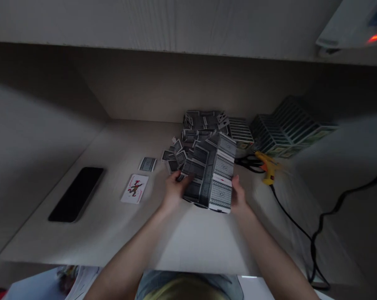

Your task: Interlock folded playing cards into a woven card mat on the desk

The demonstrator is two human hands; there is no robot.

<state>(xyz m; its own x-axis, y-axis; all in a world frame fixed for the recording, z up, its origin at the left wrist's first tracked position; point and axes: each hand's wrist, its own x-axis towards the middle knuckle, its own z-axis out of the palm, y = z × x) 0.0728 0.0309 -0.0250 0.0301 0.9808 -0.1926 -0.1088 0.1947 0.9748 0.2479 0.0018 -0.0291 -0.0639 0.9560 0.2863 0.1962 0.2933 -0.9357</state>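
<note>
Between my two hands is a structure made of folded playing cards point(222, 168), tilted up off the shelf with patterned card backs showing. My left hand point(175, 189) grips its left lower edge, thumb on top. On the right side, my right hand point(237, 191) holds it with the fingers mostly hidden behind. Several folded cards point(175, 155) lie in a loose pile just beyond my left hand. Left of them are a small folded card point(147, 164) lying flat and a joker card point(135, 188) face up.
A black phone point(76, 194) lies at the left. Behind my hands sits another folded-card piece point(205, 121). Box-like stacks point(296, 125) stand at the back right. A yellow glue gun point(269, 168) rests near them, its black cable point(296, 225) running down the right side. A shelf edge point(188, 52) hangs overhead.
</note>
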